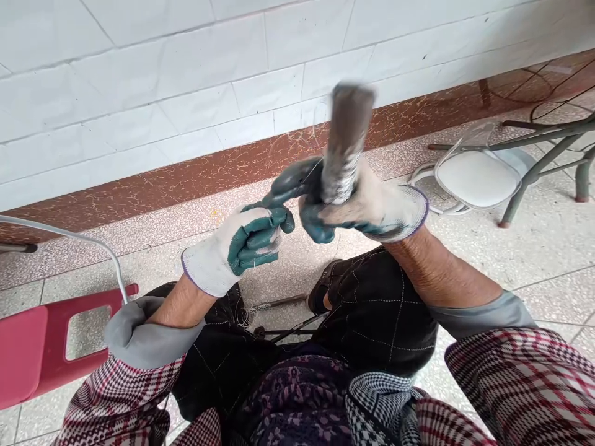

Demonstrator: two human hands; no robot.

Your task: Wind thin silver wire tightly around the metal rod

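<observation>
Both my hands wear white gloves with dark green coated palms and fingers. My right hand (372,201) is closed around a thick brownish metal rod (351,118), which points up and is blurred by motion. Silvery thin wire (340,176) looks wound around the rod's lower part, just above my grip. My right forefinger stretches out toward the left hand. My left hand (248,243) sits close by on the left, its fingers curled in a pinch. Whatever is between them, if anything, is too fine to make out. Faint strands show near both hands.
On the floor between my feet lie another rod (290,300) and a loose wire coil (245,316). A red plastic stool (28,353) stands at left, with a grey cable (100,244) above it. At right are a white folding seat (478,178) and green metal legs (534,176). A tiled wall (204,80) rises ahead.
</observation>
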